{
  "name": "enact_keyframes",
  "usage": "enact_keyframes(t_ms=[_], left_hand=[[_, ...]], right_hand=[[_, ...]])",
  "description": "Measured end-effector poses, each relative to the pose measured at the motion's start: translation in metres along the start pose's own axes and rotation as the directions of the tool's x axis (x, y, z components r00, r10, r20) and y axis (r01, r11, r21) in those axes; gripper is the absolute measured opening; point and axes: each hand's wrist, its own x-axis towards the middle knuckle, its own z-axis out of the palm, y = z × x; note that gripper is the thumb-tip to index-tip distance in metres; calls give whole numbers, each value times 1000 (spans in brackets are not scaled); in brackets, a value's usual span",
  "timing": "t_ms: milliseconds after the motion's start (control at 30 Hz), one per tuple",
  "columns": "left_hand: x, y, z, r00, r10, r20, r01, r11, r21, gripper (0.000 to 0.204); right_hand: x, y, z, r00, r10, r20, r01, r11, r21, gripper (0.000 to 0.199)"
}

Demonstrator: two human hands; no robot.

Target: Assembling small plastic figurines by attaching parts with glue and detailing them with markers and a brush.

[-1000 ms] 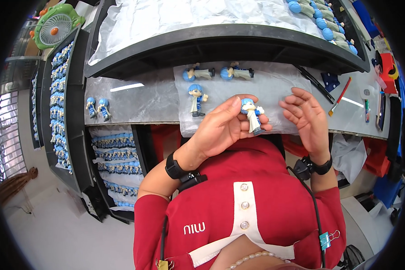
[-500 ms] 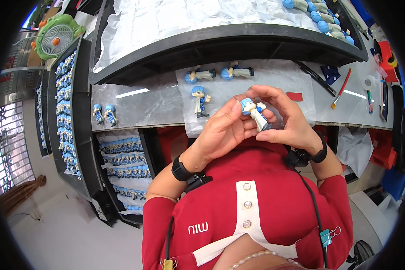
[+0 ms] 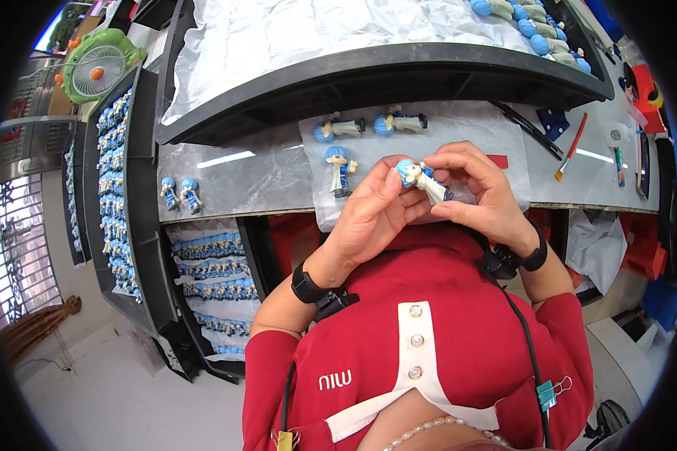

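Observation:
Between my hands is a small figurine (image 3: 429, 184) with blue hair and a cream and blue outfit, tilted with its head toward the left. My left hand (image 3: 365, 218) grips it at the head end, thumb near the hair and fingers curled beneath. At the feet end, the thumb and bent fingers of my right hand (image 3: 489, 192) close around it. A similar figurine (image 3: 339, 171) lies on the white sheet (image 3: 462, 120) just left of my hands. Two more, a left figurine (image 3: 340, 128) and a right figurine (image 3: 400, 122), lie sideways along the sheet's far side.
A large black tray (image 3: 399, 68) lined with white sheeting spans the table's back. Several figurines fill a rack (image 3: 139, 195) and a drawer (image 3: 214, 289) at left. A red-handled brush (image 3: 575, 143) and a black pen-like tool (image 3: 530, 128) lie right. A green fan (image 3: 98, 64) stands far left.
The figurine has turned a little in my hands, its head shifting left and its body lying flatter. My right fingers have moved closer along it. The whole view has shifted slightly.

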Motion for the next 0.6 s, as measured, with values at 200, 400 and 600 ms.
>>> enact_keyframes(t_ms=[200,400,600], left_hand=[[-1,2,2,998,41,-46,-41,999,12,39],[-3,1,3,997,47,-63,-45,998,40,44],[-3,1,8,998,44,-47,-43,999,32,43]], right_hand=[[0,3,0,999,-23,-39,22,999,-29,42],[-5,-3,5,996,29,-86,-27,999,24,48],[-5,-1,4,994,-74,-82,66,993,-98,51]])
